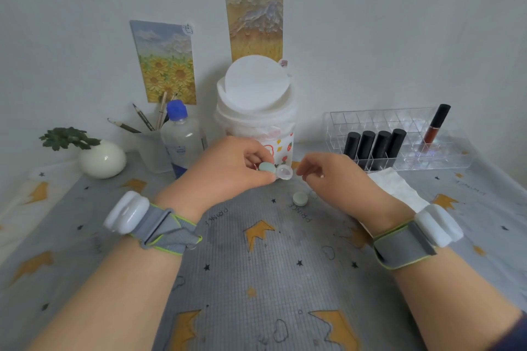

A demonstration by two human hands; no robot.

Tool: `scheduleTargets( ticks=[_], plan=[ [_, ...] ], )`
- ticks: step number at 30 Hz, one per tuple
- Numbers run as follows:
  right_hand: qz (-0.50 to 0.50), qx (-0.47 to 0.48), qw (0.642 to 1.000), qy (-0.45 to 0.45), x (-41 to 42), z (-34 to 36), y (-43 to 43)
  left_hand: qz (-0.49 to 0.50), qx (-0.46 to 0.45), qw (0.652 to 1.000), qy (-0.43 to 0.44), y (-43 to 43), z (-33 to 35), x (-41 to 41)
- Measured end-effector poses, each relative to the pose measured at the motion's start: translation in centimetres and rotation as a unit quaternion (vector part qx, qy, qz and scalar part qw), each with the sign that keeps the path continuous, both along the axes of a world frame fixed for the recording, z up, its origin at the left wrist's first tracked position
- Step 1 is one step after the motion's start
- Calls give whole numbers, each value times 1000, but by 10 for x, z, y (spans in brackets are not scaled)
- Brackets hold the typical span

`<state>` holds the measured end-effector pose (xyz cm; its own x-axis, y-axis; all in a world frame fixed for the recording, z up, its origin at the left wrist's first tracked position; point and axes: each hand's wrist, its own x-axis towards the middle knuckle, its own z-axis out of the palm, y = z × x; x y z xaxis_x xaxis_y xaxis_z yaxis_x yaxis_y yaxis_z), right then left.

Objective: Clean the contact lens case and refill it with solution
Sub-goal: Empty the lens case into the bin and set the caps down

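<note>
My left hand point(233, 168) holds the contact lens case point(276, 170) above the table, pinched at its left end. The case's left well carries a pale green cap point(267, 167). Its right well point(284, 172) is uncovered and looks clear. A second green cap point(300, 198) lies loose on the cloth just below the case. My right hand point(333, 179) hovers right beside the open well with fingers loosely curled, and I see nothing in it. The solution bottle point(182, 137) with a blue cap stands upright at the back left.
A white tub of cotton pads point(256, 105) stands behind the hands. A clear organiser point(399, 137) with dark lipstick tubes sits at the back right, a white tissue point(396, 188) in front of it. A pencil cup point(152, 148) and a white vase point(102, 159) stand at left.
</note>
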<state>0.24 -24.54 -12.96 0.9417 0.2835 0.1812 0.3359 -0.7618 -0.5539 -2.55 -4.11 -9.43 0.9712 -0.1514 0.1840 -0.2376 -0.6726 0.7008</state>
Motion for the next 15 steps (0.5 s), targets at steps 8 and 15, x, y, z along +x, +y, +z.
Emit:
scheduleTargets(
  ticks=[8,15],
  plan=[
    [25,9,1000,-3,-1,-2,2,-6,59,998,12,2,-24,6],
    [61,-11,998,27,-3,-3,6,-17,82,996,16,0,-40,7]
  ],
)
